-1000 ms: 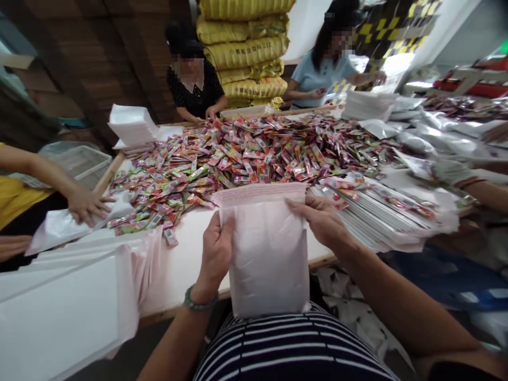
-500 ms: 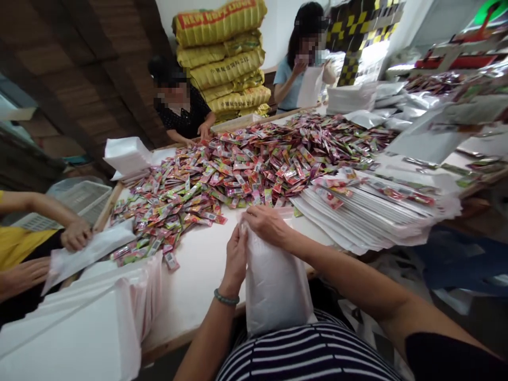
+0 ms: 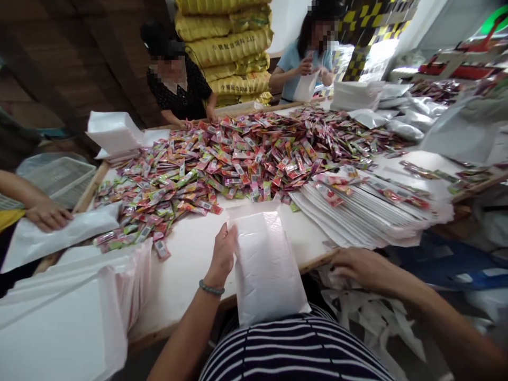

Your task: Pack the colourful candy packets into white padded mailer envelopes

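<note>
A white mailer bag [image 3: 264, 264] stands upright against my striped top, its upper end above the table's front edge. My left hand [image 3: 223, 248] grips the bag's left edge, thumb on the near face. A shiny band runs down from the bag's top right. To the right, apart from the bag, my right hand [image 3: 353, 267] is beyond the table edge with its fingers curled together. Something pale shows at its fingertips, too small to name. Below that hand hang and lie crumpled white strips [image 3: 373, 315].
A large heap of small colourful packets [image 3: 246, 153] covers the table [image 3: 186, 275]. White bags are fanned at right [image 3: 365, 211] and stacked at left [image 3: 63, 323]. A co-worker's hand [image 3: 50, 211] rests on a bag at left. Two people work across the table.
My right hand has left the bag's top and moved right and down past the table edge. My left hand has slid to the bag's left side. The bag's face is now uncovered.
</note>
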### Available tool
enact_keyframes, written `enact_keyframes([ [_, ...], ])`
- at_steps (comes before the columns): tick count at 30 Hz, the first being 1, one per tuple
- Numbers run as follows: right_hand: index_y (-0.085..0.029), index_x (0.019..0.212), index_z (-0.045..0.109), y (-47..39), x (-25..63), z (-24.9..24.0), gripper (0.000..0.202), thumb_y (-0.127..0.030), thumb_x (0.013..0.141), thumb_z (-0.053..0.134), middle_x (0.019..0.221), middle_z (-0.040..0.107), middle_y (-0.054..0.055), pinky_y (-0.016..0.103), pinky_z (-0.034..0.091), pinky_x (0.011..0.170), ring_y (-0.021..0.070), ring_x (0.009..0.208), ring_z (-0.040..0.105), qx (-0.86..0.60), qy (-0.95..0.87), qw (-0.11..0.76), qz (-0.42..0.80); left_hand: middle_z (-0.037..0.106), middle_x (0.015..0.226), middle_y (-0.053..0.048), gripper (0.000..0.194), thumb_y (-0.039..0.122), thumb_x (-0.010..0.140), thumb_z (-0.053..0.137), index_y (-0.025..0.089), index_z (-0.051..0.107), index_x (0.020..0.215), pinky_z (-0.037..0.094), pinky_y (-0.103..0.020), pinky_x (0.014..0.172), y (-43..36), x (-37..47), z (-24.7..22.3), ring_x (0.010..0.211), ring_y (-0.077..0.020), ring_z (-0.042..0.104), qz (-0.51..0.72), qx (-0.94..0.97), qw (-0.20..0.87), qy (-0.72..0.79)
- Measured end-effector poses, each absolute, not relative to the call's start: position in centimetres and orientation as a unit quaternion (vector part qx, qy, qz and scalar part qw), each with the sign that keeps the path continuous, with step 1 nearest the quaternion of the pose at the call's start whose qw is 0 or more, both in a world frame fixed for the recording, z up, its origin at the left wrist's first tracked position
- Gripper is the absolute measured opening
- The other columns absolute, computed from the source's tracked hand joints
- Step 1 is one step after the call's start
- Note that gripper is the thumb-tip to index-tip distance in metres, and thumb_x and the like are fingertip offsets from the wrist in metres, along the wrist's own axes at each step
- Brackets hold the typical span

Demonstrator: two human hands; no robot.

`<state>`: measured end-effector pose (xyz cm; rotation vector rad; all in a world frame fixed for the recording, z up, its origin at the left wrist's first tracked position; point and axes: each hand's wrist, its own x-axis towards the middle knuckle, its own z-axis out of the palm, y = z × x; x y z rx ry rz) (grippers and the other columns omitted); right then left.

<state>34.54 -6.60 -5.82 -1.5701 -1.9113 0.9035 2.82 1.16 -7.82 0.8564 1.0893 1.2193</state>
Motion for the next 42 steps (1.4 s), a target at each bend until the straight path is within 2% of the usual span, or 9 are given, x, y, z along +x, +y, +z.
enact_keyframes([
  [2,-0.024,0.076,0.072,-6.1,33.1,-6.6,0.023,-0.045,0.079,0.063,0.078,0.072,0.006,0.034,0.049,0.069,0.0236,0.074,0.065,-0.576,-0.706,0.231,0.341,0.073,0.091,-0.005,0.051,0.048,0.067,0.075,0.015,0.062,0.104,0.051,-0.035,0.086,1.5,2.6,-8.1,0.091,-0.0215,0.067,0.521,0.358,0.610,0.478],
  [6,-0.015,0.113,0.068,0.1,27.3,-8.0,0.053,-0.046,0.071,0.074,0.090,0.073,0.007,0.031,0.051,0.074,0.0205,0.082,0.066,-0.567,-0.553,0.361,0.493,0.073,0.087,-0.005,0.051,0.045,0.061,0.080,0.015,0.063,0.099,0.053,-0.035,0.083,1.9,2.1,-8.2,0.086,-0.0210,0.068,0.501,0.342,0.624,0.493],
  [9,-0.012,0.097,0.071,4.3,23.7,-9.4,0.054,-0.035,0.050,0.085,0.093,0.074,0.008,0.032,0.052,0.077,0.0207,0.083,0.067,-0.444,-0.450,0.355,0.689,0.074,0.090,-0.005,0.057,0.031,0.052,0.087,0.015,0.063,0.101,0.053,-0.034,0.081,2.1,1.4,-8.5,0.082,-0.0202,0.068,0.468,0.341,0.635,0.511],
  [12,-0.012,0.078,0.070,5.6,22.2,-11.2,0.045,-0.027,0.039,0.087,0.079,0.073,0.006,0.032,0.052,0.072,0.0185,0.071,0.065,-0.432,-0.396,0.355,0.728,0.074,0.091,-0.006,0.058,0.022,0.047,0.088,0.013,0.067,0.100,0.053,-0.033,0.078,2.6,0.6,-9.5,0.079,-0.0198,0.068,0.434,0.373,0.625,0.531],
  [18,-0.015,0.062,0.062,5.3,23.4,-13.5,0.026,-0.031,0.050,0.079,0.057,0.061,-0.004,0.025,0.044,0.058,0.0137,0.058,0.055,-0.513,-0.531,0.335,0.586,0.066,0.061,0.002,0.017,0.029,0.061,0.079,0.017,0.070,0.069,0.051,-0.028,0.065,3.0,-0.7,-12.4,0.064,-0.0165,0.063,0.342,0.572,0.417,0.618],
  [24,-0.020,0.094,0.068,4.5,25.1,-12.3,0.017,-0.023,0.078,0.063,0.092,0.071,0.005,0.030,0.047,0.076,0.0195,0.084,0.064,-0.468,-0.749,0.388,0.264,0.074,0.105,-0.006,0.022,0.019,0.080,0.063,0.021,0.073,0.100,0.055,-0.034,0.089,2.5,-1.6,-12.0,0.095,-0.0191,0.069,0.323,0.769,0.222,0.504],
  [28,-0.020,0.091,0.070,4.0,26.9,-11.7,0.022,-0.012,0.086,0.050,0.087,0.073,0.006,0.033,0.045,0.081,0.0192,0.084,0.065,-0.386,-0.851,0.328,0.139,0.072,0.114,-0.005,0.037,0.005,0.082,0.051,0.022,0.072,0.107,0.054,-0.037,0.096,2.2,-1.9,-11.3,0.107,-0.0187,0.066,0.281,0.833,0.184,0.439],
  [36,-0.017,0.095,0.069,0.7,29.7,-13.1,0.025,-0.008,0.089,0.046,0.099,0.071,0.008,0.033,0.043,0.082,0.0191,0.094,0.062,-0.371,-0.883,0.264,0.115,0.066,0.125,-0.003,0.054,-0.001,0.076,0.044,0.027,0.069,0.114,0.051,-0.041,0.101,1.9,-2.6,-12.3,0.118,-0.0190,0.059,0.235,0.850,0.196,0.428],
  [42,-0.014,0.100,0.065,-1.3,28.3,-12.0,0.018,-0.013,0.090,0.051,0.104,0.067,0.011,0.036,0.040,0.080,0.0238,0.097,0.055,-0.383,-0.919,0.082,0.045,0.056,0.136,-0.006,0.050,0.004,0.074,0.052,0.029,0.070,0.114,0.047,-0.046,0.103,1.6,-2.4,-12.1,0.120,-0.0251,0.054,0.201,0.814,0.243,0.487],
])
